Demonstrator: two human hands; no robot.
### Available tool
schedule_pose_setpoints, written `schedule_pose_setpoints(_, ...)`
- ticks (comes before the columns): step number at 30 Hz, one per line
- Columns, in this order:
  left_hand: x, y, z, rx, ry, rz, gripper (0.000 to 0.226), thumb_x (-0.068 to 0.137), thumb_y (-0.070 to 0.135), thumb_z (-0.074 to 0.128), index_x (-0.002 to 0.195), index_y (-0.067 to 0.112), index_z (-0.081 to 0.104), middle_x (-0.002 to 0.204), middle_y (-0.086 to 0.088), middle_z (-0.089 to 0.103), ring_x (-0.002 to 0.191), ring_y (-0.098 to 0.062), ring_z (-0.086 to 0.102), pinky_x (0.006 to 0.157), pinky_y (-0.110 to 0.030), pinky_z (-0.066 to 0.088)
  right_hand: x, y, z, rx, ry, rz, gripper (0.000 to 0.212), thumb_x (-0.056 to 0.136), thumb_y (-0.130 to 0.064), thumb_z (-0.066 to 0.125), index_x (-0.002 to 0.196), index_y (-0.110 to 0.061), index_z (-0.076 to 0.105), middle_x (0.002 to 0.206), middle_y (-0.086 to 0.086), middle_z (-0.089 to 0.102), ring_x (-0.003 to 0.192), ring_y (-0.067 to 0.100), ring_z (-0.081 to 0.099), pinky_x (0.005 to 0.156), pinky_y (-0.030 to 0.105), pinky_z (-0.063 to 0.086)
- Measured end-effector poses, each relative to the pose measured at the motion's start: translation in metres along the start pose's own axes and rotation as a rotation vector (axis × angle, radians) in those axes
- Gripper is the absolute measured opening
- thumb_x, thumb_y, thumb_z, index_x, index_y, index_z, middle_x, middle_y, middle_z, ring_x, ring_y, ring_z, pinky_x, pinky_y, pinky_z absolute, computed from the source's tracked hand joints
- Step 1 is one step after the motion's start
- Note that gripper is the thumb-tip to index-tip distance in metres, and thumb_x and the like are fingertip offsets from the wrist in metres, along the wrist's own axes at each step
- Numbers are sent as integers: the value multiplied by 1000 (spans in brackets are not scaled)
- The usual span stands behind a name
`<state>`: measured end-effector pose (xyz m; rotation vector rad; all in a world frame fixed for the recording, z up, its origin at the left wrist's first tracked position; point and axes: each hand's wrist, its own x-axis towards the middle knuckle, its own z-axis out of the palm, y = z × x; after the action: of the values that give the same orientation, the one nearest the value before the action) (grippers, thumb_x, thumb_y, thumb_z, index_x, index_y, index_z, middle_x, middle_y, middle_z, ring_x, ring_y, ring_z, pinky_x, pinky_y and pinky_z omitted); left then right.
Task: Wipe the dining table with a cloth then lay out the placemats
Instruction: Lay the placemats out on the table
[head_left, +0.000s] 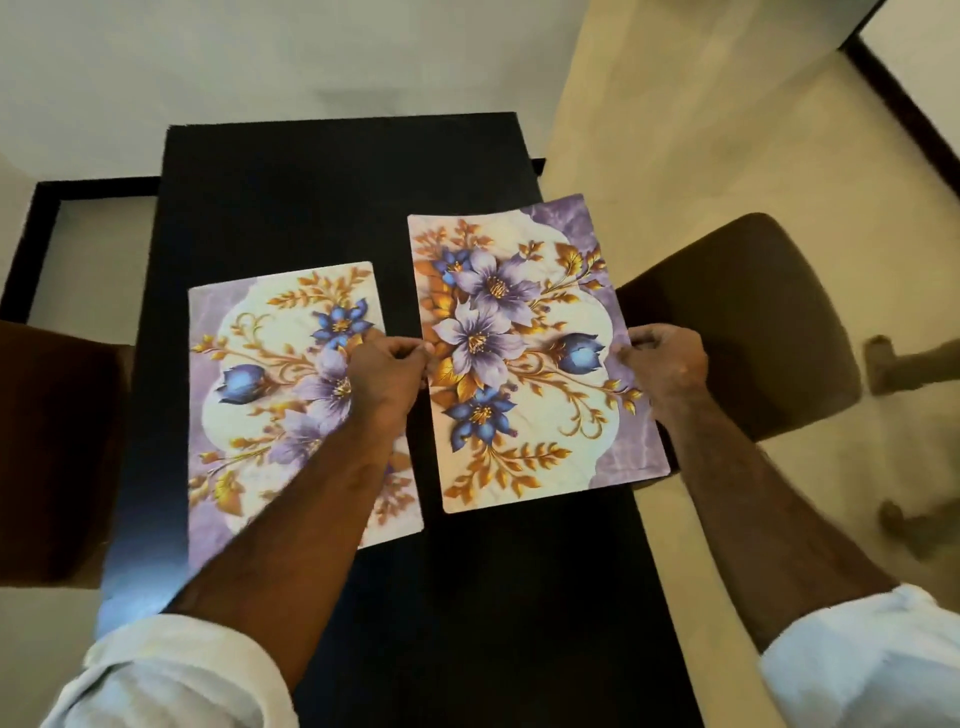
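Two floral placemats with purple and blue flowers and gold leaves are over the black dining table (322, 197). The left placemat (270, 395) lies flat on the table's left half. The right placemat (524, 332) is held between both hands, its right edge reaching past the table's right edge. My left hand (387, 374) pinches its left edge and my right hand (667, 366) pinches its right edge. My left forearm crosses over the left placemat and hides part of it. No cloth is in view.
A brown chair (748, 322) stands at the table's right side, another brown chair (57, 452) at the left. A white wall rises behind the table's far end. Cream floor with dark borders surrounds it, and someone's feet (904, 364) show at the right edge.
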<state>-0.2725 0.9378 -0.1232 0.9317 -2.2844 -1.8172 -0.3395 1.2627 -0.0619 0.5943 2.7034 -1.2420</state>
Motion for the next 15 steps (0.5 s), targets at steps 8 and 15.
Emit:
schedule_pose_setpoints(8, 4, -30, 18, 299, 140, -23, 15, 101, 22, 77, 99, 10, 87, 84, -3, 80, 72, -22, 73, 72, -36, 59, 33, 45, 39, -49, -167, 59, 25, 90, -26, 92, 109, -11, 86, 94, 0, 81, 86, 17, 77, 84, 42, 70)
schedule_pose_setpoints(15, 7, -35, 9, 405, 193, 12, 18, 99, 27, 81, 102, 11, 89, 87, -5, 84, 77, -27, 81, 77, -46, 69, 45, 42, 51, -125, -170, 62, 25, 88, -33, 93, 100, -12, 87, 88, 2, 79, 81, 18, 77, 81, 43, 70)
